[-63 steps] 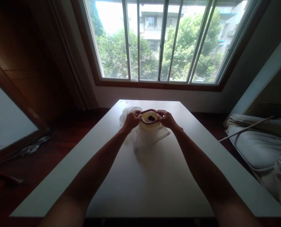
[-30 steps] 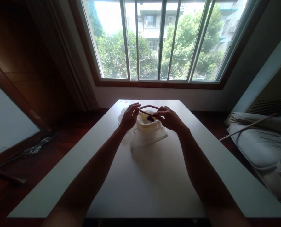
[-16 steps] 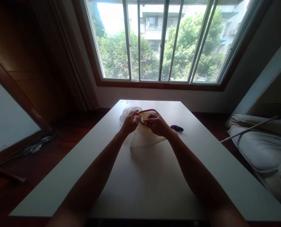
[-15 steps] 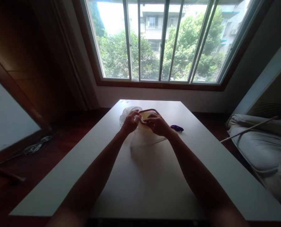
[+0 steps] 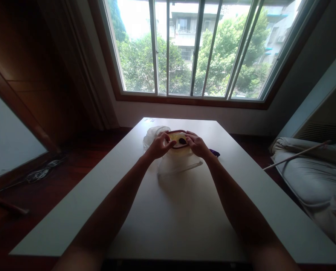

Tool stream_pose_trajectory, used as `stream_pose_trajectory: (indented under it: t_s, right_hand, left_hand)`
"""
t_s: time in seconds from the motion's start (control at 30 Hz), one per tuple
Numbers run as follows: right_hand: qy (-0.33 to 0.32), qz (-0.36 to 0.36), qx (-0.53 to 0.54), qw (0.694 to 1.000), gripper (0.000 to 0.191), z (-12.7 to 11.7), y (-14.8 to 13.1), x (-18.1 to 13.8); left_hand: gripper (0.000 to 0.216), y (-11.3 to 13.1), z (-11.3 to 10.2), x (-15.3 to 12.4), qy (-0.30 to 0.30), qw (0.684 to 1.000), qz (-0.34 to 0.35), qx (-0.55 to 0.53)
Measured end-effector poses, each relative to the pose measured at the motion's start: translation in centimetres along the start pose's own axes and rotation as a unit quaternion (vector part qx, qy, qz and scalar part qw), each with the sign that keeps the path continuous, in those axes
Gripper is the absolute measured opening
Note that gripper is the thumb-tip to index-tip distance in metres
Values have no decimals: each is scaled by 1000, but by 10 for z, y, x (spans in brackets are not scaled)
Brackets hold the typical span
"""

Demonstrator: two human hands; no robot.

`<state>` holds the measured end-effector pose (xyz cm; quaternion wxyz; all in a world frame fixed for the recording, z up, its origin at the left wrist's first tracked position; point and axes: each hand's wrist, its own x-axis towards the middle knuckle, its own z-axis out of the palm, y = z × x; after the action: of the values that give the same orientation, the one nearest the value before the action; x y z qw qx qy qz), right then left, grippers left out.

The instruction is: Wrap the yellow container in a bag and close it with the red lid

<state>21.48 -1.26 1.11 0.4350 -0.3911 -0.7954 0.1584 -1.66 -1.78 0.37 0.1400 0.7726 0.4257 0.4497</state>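
Left hand point(image 5: 158, 145): fingers curled and pinched on the left side of the dark red rim point(image 5: 177, 146); forearm runs back across the worktop point(image 5: 185, 218) toward its near edge.

Right hand point(image 5: 197, 144): fingers closed on the right side of the same rim, thumb on the near side; forearm runs back toward the near right corner.

Pale pouch point(image 5: 179, 162): translucent, soft-sided, its body resting on the worktop in the far half, about midway between the left and right edges. The hands hold its mouth apart, so the rim forms an open oval between them. The inside looks yellowish.

Dark item point(image 5: 182, 141): small, seen through the open mouth, lying inside the pouch toward the right hand. Its kind cannot be told.

Crumpled clear plastic point(image 5: 153, 132): lies on the worktop just beyond the left hand, toward the far left corner, touching or nearly touching the pouch; which of the two cannot be told.

Purple item point(image 5: 214, 153): small, on the worktop just right of the right wrist, partly hidden by it.

Beyond the far edge: a wide barred window point(image 5: 190, 49) with trees and a building outside.

Right of the worktop: pale bedding point(image 5: 306, 173) with a thin stick point(image 5: 296, 154) lying across it.

Left of the worktop: dark wooden floor point(image 5: 60, 188) with a bundle of cables point(image 5: 40, 174) near the wall.
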Motion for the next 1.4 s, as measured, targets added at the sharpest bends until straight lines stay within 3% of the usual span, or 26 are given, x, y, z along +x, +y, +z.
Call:
stream_pose_trajectory:
  t_s: [0.27,0.53,0.7,0.83,0.97,1.07,1.17,1.27,1.4]
  right_hand:
    - [-5,23,21,1000,39,-1,-4,-2]
    - [5,35,-44,998,36,7,-1,-1]
    - [-14,73,-88,993,37,-2,-4,27]
    - [-69,39,-144,986,38,0,-5,55]
    - [-115,37,-153,981,36,8,4,61]
    - [-92,60,-112,988,37,13,14,57]
    - [-63,126,-10,990,41,17,21,53]
    - [-47,186,139,972,47,21,23,52]
    - [-40,192,253,947,45,23,21,48]
  left_hand:
    - [42,4,-1,-2,-23,999,-43,21]
    - [40,2,0,-1,-9,998,-61,-3]
    - [26,3,-2,0,-24,998,-64,3]
    - [23,0,-2,1,-43,997,-63,16]
    - [22,-2,0,1,-41,997,-57,22]
    - [23,2,0,1,-42,997,-63,18]
    - [27,7,1,0,-53,995,-80,15]
    - [31,6,2,-1,-60,994,-90,19]
    - [31,-2,7,-3,-60,995,-73,12]
